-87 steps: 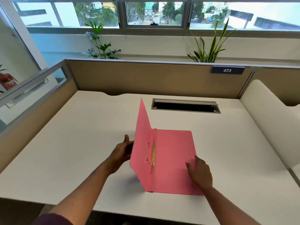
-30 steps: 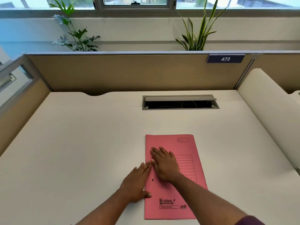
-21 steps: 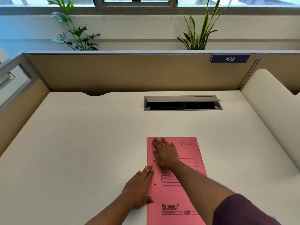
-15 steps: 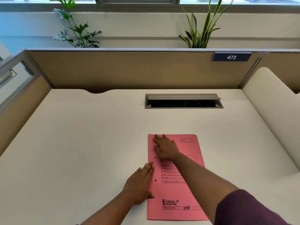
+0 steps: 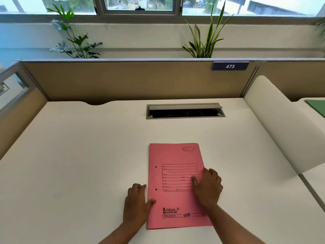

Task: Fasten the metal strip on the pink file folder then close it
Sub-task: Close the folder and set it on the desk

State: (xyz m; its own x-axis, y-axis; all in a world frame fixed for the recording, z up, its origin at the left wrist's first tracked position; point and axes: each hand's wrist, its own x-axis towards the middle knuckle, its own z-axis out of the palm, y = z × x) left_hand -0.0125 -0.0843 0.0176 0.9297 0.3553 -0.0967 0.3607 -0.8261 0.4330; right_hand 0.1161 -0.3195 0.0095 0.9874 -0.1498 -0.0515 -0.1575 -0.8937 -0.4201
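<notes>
The pink file folder (image 5: 175, 159) lies closed and flat on the white desk (image 5: 79, 155), printed cover up, spine to the left. The metal strip is hidden inside it; only two punched holes show near the spine. My left hand (image 5: 136, 203) rests on the desk against the folder's left edge, thumb on the cover. Over the folder's right edge lies my right hand (image 5: 208, 188), fingers loosely curled on the cover. Neither hand grips anything.
A cable slot with a grey flap (image 5: 184, 110) is set into the desk behind the folder. Tan partition walls (image 5: 123, 80) enclose the back and left. A rounded white divider (image 5: 284, 127) stands on the right, with something green (image 5: 316, 107) beyond it.
The folder's cover was shut. My right hand has slid from the folder's top left down to its right edge. The left hand has stayed by the spine, fingers now slightly curled.
</notes>
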